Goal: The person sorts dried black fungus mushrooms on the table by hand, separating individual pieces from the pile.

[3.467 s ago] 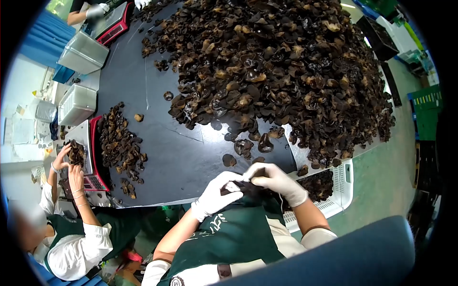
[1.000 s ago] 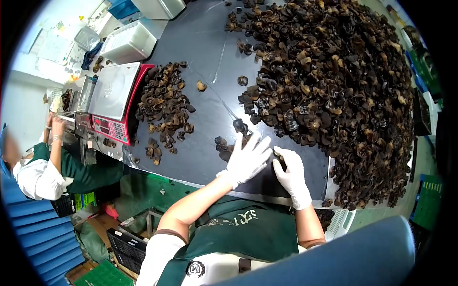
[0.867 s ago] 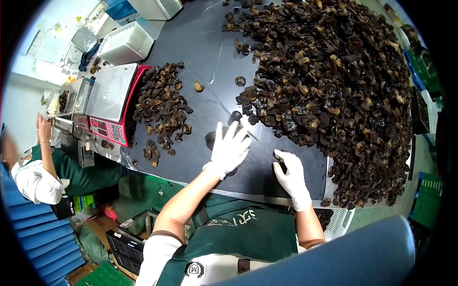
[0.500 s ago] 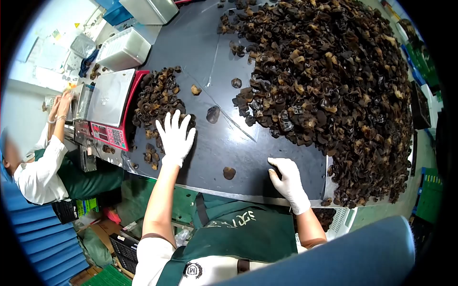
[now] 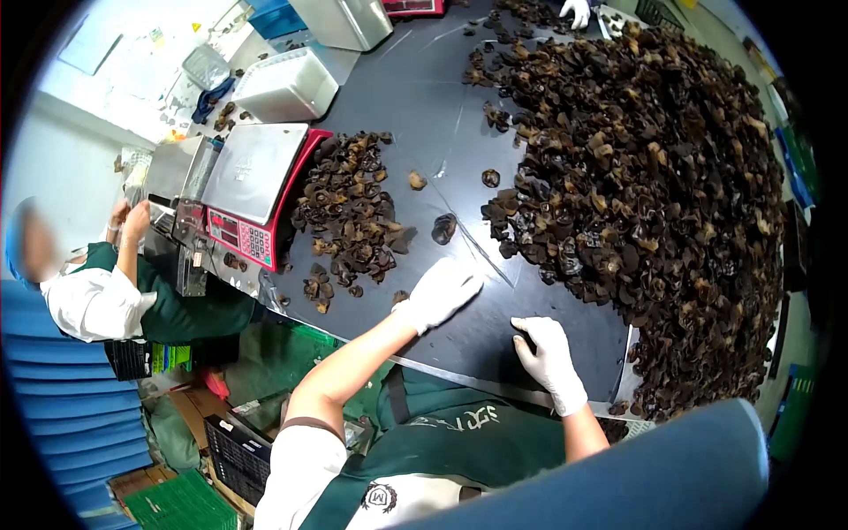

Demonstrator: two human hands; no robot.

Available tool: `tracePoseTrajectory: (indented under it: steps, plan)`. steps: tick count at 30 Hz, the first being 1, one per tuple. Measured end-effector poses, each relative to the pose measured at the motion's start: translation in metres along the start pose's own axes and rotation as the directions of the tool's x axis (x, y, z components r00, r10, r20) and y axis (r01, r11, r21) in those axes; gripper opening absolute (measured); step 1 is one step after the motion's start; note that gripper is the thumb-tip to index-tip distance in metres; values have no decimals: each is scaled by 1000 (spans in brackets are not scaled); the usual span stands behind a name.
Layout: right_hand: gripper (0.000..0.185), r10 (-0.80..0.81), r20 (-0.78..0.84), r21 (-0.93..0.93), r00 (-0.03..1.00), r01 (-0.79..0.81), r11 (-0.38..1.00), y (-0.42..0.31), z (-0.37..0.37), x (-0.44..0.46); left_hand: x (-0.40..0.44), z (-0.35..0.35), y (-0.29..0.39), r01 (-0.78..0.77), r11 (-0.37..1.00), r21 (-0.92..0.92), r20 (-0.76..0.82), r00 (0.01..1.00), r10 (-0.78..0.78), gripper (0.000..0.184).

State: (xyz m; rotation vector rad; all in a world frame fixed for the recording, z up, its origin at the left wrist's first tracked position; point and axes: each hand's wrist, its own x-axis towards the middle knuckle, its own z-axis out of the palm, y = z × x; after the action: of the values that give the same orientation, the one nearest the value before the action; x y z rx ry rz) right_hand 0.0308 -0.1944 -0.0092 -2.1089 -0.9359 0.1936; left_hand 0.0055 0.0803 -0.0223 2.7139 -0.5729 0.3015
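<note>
Dark piece (image 5: 444,229) just beyond left hand (image 5: 441,294), right hand (image 5: 549,360) farther, each grip's state unclear

Off to my left I see a red scale (image 5: 281,210) with a flat silver plate. Beyond it I make out a white tub (image 5: 309,97), then a taller pale bin (image 5: 344,22) near the top edge, with a blue bin (image 5: 278,18) beside it. A dark blue cloth (image 5: 212,100) lies near a clear container (image 5: 205,64). Farther left, I have a co-worker (image 5: 97,305) in a blue cap and green apron. Below, I see blue pleated sheeting (image 5: 71,389), a black crate (image 5: 237,455), a green panel (image 5: 181,502) and a small pink item (image 5: 215,382) I can't identify.
</note>
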Motion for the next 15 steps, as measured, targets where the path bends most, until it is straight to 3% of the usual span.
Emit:
tracePoseTrajectory:
  steps: [2, 4, 6, 8, 10, 12, 14, 15]
  plan:
    - [32, -37, -38, -9, 999, 36, 999, -2, 2, 3, 23, -8, -19, -4, 985, 175, -125, 992, 27, 33]
    - [32, -51, -42, -1, 998, 51, 999, -6, 6, 7, 32, -3, -35, 117, 906, 406, -45, 993, -108, 42]
    - [32, -78, -43, 15, 996, 79, 997, -13, 7, 14, 31, -6, -52, 196, 891, 409, -46, 980, -195, 43]
    - [30, -116, -21, 48, 993, 117, 992, -19, 9, 20, 35, -29, -66, 283, 791, 542, 188, 877, -442, 41]
    - [30, -158, 3, 65, 987, 158, 985, -25, 17, 26, 25, -50, -86, 437, 693, 573, 194, 749, -633, 41]
    - [30, -228, 38, 85, 973, 224, 971, -33, 29, 33, -7, -44, -105, 475, 642, 602, -73, 833, -548, 41]
    - [26, -333, -62, 137, 941, 338, 931, -40, 55, 32, -14, -57, -100, 394, 678, 620, -129, 904, -407, 43]
    - [17, -377, -8, 135, 926, 375, 917, -51, 62, 37, -12, -64, -85, 374, 731, 571, -144, 922, -360, 42]
